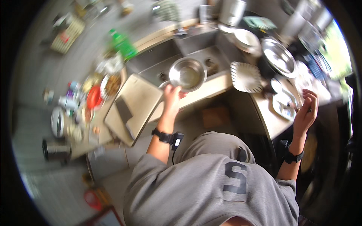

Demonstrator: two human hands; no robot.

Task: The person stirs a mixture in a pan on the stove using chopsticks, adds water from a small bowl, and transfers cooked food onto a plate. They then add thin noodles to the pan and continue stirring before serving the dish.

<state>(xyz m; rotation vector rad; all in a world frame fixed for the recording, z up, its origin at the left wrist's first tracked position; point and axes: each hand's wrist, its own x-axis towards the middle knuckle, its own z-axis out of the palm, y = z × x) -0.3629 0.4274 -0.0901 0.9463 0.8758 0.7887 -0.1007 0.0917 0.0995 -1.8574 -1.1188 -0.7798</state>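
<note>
My left hand (173,96) grips the rim of a round stainless steel bowl (188,74), held above the front edge of a double-basin steel sink (158,60). Some liquid seems to lie in the bowl. My right hand (306,108) is raised at the right, its fingers curled round something thin and dark that is too small to name. A spoon (276,85) and a white dish (284,105) lie on the counter beside it. Left of the bowl, a cleaver (124,108) rests on a cutting board (150,93).
Behind the right side of the sink stand stacked white bowls (246,39). A ridged white dish (246,76) and a large metal pot (278,58) are at the right. Left stand a green bottle (122,44), a bowl of food (111,86) and a red dish (94,97).
</note>
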